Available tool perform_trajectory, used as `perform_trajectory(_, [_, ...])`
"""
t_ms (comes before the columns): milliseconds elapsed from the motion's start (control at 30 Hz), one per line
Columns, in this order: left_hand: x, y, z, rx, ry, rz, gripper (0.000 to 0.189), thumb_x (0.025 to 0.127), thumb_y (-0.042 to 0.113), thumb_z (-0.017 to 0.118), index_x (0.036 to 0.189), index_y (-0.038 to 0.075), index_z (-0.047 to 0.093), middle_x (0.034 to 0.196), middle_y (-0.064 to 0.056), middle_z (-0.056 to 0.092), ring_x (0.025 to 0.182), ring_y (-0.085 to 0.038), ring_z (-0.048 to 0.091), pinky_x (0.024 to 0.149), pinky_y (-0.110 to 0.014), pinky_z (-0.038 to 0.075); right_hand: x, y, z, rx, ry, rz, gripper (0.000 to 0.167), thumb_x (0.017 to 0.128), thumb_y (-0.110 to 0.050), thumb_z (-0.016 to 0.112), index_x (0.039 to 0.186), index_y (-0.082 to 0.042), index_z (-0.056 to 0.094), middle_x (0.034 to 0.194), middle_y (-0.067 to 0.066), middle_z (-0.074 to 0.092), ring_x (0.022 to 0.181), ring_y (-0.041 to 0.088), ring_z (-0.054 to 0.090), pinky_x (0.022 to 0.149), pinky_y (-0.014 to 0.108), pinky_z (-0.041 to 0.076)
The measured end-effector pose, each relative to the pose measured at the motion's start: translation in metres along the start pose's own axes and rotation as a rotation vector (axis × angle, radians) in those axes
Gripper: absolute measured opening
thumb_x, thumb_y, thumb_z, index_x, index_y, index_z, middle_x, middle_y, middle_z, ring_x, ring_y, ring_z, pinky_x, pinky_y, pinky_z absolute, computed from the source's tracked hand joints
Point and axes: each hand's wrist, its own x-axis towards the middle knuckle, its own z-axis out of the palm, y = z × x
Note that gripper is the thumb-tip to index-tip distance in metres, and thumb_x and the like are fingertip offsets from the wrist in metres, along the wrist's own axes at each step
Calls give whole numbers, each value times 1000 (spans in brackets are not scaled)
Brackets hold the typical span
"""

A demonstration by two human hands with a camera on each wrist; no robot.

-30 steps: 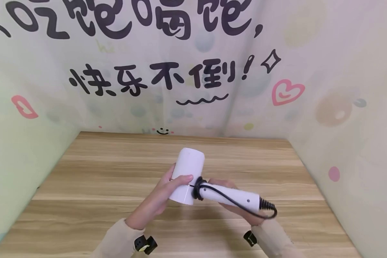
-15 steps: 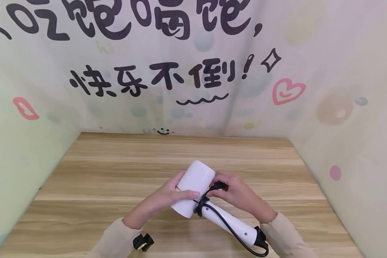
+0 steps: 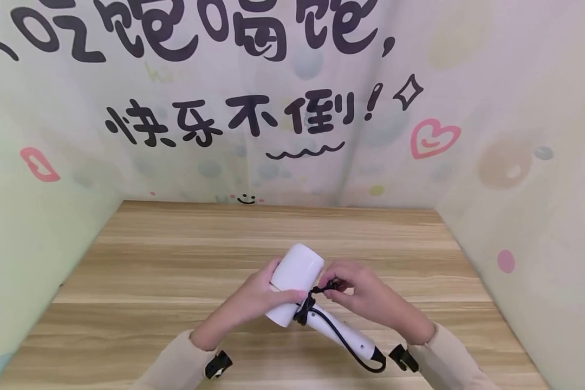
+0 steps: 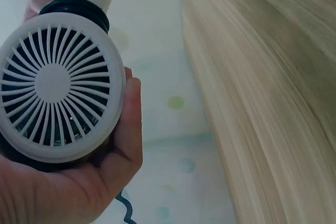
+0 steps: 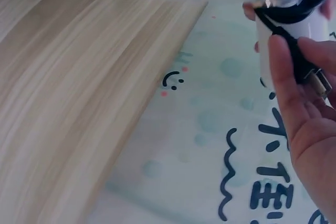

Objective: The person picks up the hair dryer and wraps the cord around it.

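A white hair dryer (image 3: 298, 266) is held up over the table, tilted, its handle (image 3: 338, 330) pointing to the lower right. My left hand (image 3: 259, 295) grips the barrel, thumb across the near side. In the left wrist view the slatted rear grille (image 4: 52, 83) faces the camera. A black cord (image 3: 304, 313) is wound around the neck of the handle and loops down to the handle's end. My right hand (image 3: 363, 295) pinches the cord's black plug (image 5: 299, 61) between thumb and fingers; its metal prongs show in the right wrist view.
The wood-grain table (image 3: 175, 260) lies under both hands. A printed backdrop (image 3: 214, 173) with black lettering rises behind it, with pale walls left and right. Dark camera mounts (image 3: 403, 358) sit at both wrists.
My right hand has come from behind the handle up to the plug, and draws it slightly off the windings. The handle has swung downward; my left hand keeps its grip on the barrel.
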Motion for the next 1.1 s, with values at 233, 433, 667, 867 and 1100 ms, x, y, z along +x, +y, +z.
perform_trajectory(233, [1, 2, 1, 6, 144, -48, 66, 77, 37, 71, 130, 8, 43, 98, -12, 62, 75, -17, 62, 58, -31, 52, -1, -17, 7, -298, 104, -208, 18, 77, 6, 67, 87, -8, 61, 84, -2, 56, 73, 3, 58, 66, 10, 48])
perform_trajectory(433, [2, 4, 0, 2, 204, -52, 67, 78, 39, 71, 131, 9, 43, 99, -11, 62, 77, -17, 62, 59, -30, 52, -1, -27, 14, -385, 175, -184, 22, 73, 8, 70, 86, -6, 61, 86, -4, 55, 75, 3, 58, 67, 8, 47])
perform_trajectory(667, [5, 1, -4, -8, 266, -63, 68, 79, 40, 70, 132, 9, 41, 104, -14, 61, 79, -19, 62, 62, -31, 52, -1, -26, 21, -402, 174, -118, 21, 79, -8, 72, 98, -6, 62, 98, -3, 54, 83, 5, 58, 72, 15, 49])
perform_trajectory(867, [13, -12, -7, -77, 292, -101, 69, 81, 38, 68, 133, 5, 38, 108, -18, 59, 79, -21, 62, 62, -33, 53, -1, -7, 39, -514, 183, -78, 45, 73, -15, 78, 112, -5, 58, 111, 5, 54, 99, 15, 57, 83, 28, 51])
perform_trajectory(1100, [24, -32, -9, -97, 303, -168, 80, 83, 43, 65, 142, 7, 25, 120, -24, 52, 88, -26, 62, 66, -35, 54, 4, 27, 57, -549, 236, -102, 41, 76, -5, 75, 114, -4, 58, 114, 9, 56, 106, 20, 56, 90, 31, 49])
